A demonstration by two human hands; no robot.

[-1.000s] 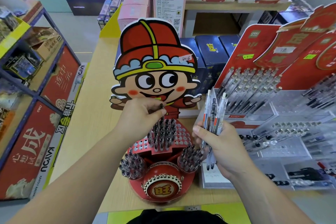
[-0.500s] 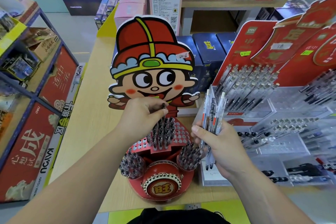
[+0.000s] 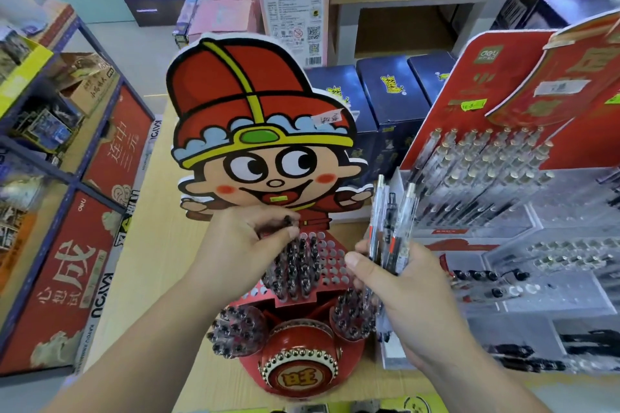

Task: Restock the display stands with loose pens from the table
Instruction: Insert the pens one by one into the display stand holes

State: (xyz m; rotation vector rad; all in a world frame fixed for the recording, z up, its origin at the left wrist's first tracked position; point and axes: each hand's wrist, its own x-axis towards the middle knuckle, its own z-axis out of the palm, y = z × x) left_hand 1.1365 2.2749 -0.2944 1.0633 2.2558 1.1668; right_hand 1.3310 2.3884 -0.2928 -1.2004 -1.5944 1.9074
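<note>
While left hand (image 3: 241, 241) still pinches one pen (image 3: 287, 220) over the perforated display stand (image 3: 330, 255), right hand (image 3: 412, 288) grips spare pens (image 3: 391, 211); insertion pending.

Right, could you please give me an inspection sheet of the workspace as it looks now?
Surface: wooden table, carrying both stands.
Job's things: cartoon stand with pens in its holed tier and two side cups, many holes unfilled; clear tiered stand to its right, partly stocked.
Clutter: blue boxes and a pink box behind the stands.
Grips: left hand pinches one pen above the holed tier; right hand holds a bundle of pens upright.
Cables: nothing seen.
Surroundings: shop shelving with red cartons at left.
</note>
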